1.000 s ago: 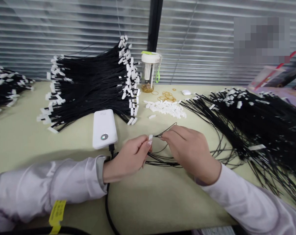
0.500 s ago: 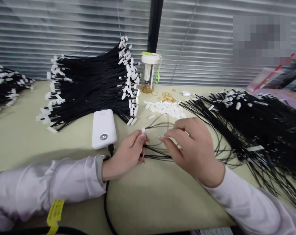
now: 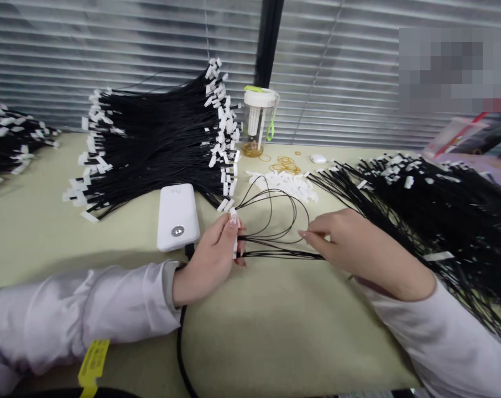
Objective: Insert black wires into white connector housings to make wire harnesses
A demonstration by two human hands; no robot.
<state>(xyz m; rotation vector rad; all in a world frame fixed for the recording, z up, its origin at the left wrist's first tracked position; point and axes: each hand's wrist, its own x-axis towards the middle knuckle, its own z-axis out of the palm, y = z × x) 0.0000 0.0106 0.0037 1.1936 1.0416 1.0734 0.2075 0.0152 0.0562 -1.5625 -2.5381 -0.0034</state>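
Note:
My left hand (image 3: 209, 257) is closed, its thumb pressing a white connector (image 3: 234, 214) against the fingers. Thin black wires (image 3: 283, 254) run rightward from this hand, some nearly straight and others curving up in loops (image 3: 295, 213). My right hand (image 3: 360, 251) is closed in a pinch, thumb and forefinger together at the right side of the looped wires. Its other fingers are curled under and partly hidden. Behind the loops lies a heap of loose white connectors (image 3: 292, 185) on the table (image 3: 250, 331).
A white power bank (image 3: 178, 207) with a black cable (image 3: 179, 354) sits left of my hands. Wire bundles with white ends lie behind it (image 3: 163, 132), at far left (image 3: 10, 138) and at right (image 3: 453, 221). Rubber bands (image 3: 286, 165) and a drink bottle (image 3: 257, 121) stand at the back.
My right hand has moved right, away from my left hand, and its fingers have drawn closer together. The wire loops between the hands now stand more open. My left hand still grips the connector.

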